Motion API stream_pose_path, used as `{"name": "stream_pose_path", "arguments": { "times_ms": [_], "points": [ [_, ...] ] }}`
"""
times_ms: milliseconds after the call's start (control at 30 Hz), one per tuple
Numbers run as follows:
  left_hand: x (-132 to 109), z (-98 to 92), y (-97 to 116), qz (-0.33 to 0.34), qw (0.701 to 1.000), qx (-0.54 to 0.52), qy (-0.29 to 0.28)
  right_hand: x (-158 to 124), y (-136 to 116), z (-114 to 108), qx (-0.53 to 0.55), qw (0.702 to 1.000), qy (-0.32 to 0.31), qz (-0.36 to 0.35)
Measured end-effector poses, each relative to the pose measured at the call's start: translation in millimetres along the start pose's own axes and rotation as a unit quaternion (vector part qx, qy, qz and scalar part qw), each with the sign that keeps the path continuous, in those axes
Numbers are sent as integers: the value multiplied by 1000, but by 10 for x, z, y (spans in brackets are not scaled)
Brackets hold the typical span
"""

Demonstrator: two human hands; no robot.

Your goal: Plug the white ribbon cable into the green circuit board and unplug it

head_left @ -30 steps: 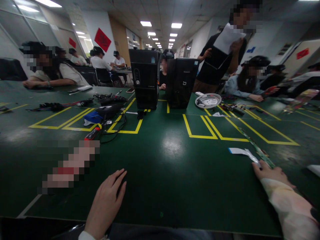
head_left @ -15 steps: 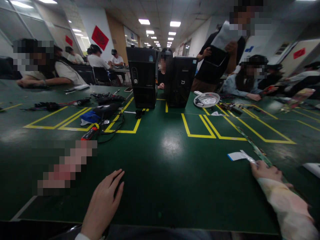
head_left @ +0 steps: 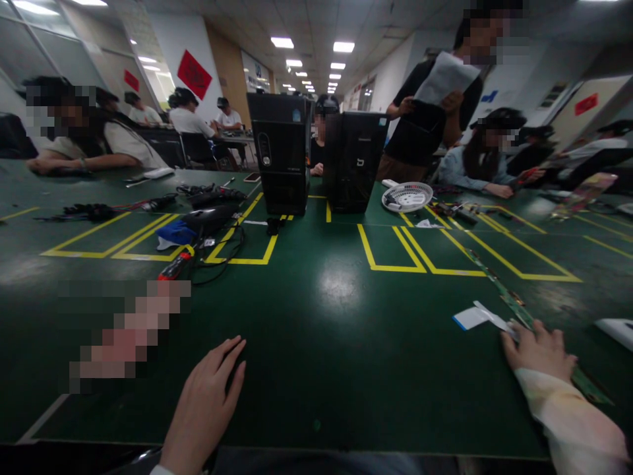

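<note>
My left hand rests on the green table with its fingers stretched out, holding nothing. To the right, my right hand lies over a long, narrow green circuit board, its fingers spread. The board runs slantwise under the hand, and its near end shows past the wrist. Beside my right thumb is a white flat ribbon cable with a blue end; where it meets the board is partly hidden by the hand.
Two black computer towers stand ahead. Black cables and a red-black tool handle lie left. A white round basket sits at the back right, a white object at far right. Several people sit around; one stands holding papers.
My right hand has flattened and its fingers have spread over the circuit board. The ribbon cable has shifted and turned slightly. My left hand has stayed in place.
</note>
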State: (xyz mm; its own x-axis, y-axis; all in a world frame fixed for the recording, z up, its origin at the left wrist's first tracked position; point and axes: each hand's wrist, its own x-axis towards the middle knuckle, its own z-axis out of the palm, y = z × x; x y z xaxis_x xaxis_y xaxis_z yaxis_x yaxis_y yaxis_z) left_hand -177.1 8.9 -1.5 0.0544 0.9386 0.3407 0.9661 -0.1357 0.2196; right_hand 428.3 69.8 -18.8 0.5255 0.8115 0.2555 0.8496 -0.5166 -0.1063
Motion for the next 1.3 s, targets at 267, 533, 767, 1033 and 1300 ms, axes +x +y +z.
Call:
{"name": "stream_pose_path", "arguments": {
  "times_ms": [267, 533, 767, 1033, 1300],
  "points": [
    [-2, -2, -4, -2, 1000, -8, 3, -322, -191, 58, 79, 964, 28, -251],
    [17, -25, 28, 1, 1000, -15, 7, -1086, -1334, -268, 116, 884, 10, -453],
    [6, -22, 16, -8, 1000, -6, -1, -1862, -2366, -532, 149, 823, -96, -540],
    [15, -49, 55, -13, 1000, -14, -1, -2046, -2692, -645, 187, 795, -163, -554],
    [6, -42, 49, -13, 1000, -7, -3, -2013, -2656, -628, 204, 787, -170, -557]
  ]
}}
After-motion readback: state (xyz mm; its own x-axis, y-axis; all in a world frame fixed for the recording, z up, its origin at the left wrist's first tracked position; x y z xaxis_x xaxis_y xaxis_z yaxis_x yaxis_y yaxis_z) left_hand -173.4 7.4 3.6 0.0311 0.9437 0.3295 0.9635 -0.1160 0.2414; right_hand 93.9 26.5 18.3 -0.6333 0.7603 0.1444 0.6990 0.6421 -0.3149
